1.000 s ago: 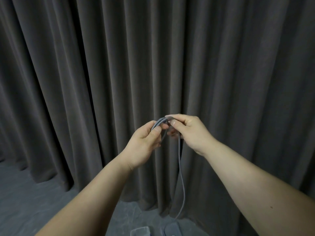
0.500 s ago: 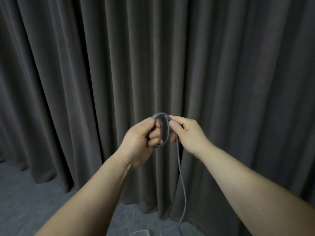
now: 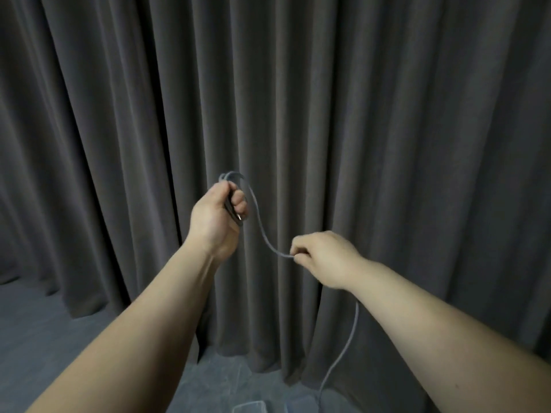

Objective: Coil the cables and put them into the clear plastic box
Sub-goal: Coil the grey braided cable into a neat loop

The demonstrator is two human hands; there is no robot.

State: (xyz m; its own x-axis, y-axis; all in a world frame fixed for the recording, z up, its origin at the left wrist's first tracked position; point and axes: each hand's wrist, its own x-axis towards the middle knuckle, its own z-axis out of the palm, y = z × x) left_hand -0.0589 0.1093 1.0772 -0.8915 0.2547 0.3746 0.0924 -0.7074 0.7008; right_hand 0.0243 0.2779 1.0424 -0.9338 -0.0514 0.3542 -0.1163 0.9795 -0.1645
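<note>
Fingers of my left hand [image 3: 219,211] curling round the coiled grey cable [image 3: 258,225], right hand [image 3: 320,257] pinching its loose run lower down, tail hanging below toward the clear box [image 3: 250,407].

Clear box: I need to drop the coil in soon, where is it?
Head view, bottom edge, just right of centre: the clear box sits on the floor below the curtain.

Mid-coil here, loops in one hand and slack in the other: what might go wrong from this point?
1. The left hand holds the finished loops of the grey cable in a closed grip; if it loosens, they may spring open.
2. The right hand only pinches the strand, and the tail hanging below it to the floor could snag or twist.
3. The clear plastic box sits barely in view at the bottom edge, so the drop may miss.
</note>
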